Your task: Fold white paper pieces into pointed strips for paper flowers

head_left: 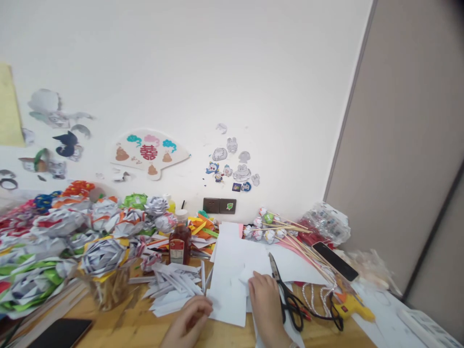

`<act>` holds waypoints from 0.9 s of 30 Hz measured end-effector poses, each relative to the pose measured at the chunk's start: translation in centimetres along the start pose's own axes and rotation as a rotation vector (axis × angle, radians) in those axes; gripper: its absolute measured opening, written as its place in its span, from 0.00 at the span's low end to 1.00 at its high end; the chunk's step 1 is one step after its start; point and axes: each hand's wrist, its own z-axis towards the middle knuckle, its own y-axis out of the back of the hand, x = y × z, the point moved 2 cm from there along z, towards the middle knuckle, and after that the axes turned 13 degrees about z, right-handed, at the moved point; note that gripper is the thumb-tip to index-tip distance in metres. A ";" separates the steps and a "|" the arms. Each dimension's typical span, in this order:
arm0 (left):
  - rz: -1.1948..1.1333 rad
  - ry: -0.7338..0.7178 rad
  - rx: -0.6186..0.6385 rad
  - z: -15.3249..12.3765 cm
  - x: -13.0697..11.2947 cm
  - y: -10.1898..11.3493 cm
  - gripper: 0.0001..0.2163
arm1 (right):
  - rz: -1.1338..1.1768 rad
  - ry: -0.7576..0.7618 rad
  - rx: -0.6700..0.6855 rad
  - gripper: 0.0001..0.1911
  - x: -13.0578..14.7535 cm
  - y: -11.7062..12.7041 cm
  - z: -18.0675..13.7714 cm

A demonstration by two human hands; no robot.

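- White paper sheets [227, 290] lie at the middle of a wooden table [134, 331], between the person's two hands and beyond them.
- The right hand [266, 297] rests palm down over the paper, fingers bent; whether they pinch a piece cannot be told.
- The left hand [191, 316] curls loosely near folded paper strips [176, 285]; its grip is hidden.
- Black-handled scissors [289, 296] lie just beside the right hand.
- Paper flowers [58, 220] crowd the left.

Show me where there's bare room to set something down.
Bare wood shows between the dark slab and left hand, nearer than the paper strips; a smaller patch lies nearer than the scissors and glue gun. Paper flowers crowd the left; smartphone and plastic packaging crowd the right.
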 end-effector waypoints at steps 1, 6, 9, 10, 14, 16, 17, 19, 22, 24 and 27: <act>0.005 0.002 0.011 0.0 0.0 0.0 0.08 | 0.016 -0.002 -0.008 0.11 -0.1 0.0 0.0; -0.037 0.095 0.025 -0.1 0.4 -0.4 0.06 | 0.096 -0.030 -0.052 0.12 -0.2 0.3 0.0; -0.078 0.133 0.037 -0.2 0.4 -0.6 0.06 | 0.187 -0.024 -0.079 0.12 0.1 0.5 -0.1; -0.084 0.135 0.039 -0.2 0.3 -0.6 0.06 | 0.213 -0.021 -0.074 0.12 0.2 0.5 -0.1; -0.086 0.135 0.056 -0.3 0.0 -0.7 0.05 | 0.305 -0.026 -0.009 0.09 0.7 0.2 -0.3; -0.095 0.135 0.076 -0.3 0.0 -0.7 0.06 | 0.334 -0.029 0.015 0.09 1.1 0.1 -0.5; -0.101 0.133 0.085 -0.4 0.1 -0.8 0.06 | 0.348 -0.030 0.023 0.09 1.3 0.0 -0.6; -0.108 0.125 0.098 -0.4 0.2 -0.9 0.07 | 0.389 -0.048 0.033 0.10 1.5 -0.2 -0.8; -0.103 0.114 0.111 -0.3 0.5 -1.0 0.08 | 0.461 -0.105 0.042 0.10 1.4 -0.5 -0.9; -0.104 0.111 0.117 -0.3 0.6 -1.0 0.08 | 0.493 -0.116 0.034 0.10 1.2 -0.5 -0.8; -0.108 0.116 0.125 -0.4 0.7 -1.1 0.09 | 0.547 -0.065 -0.023 0.09 1.2 0.1 -0.6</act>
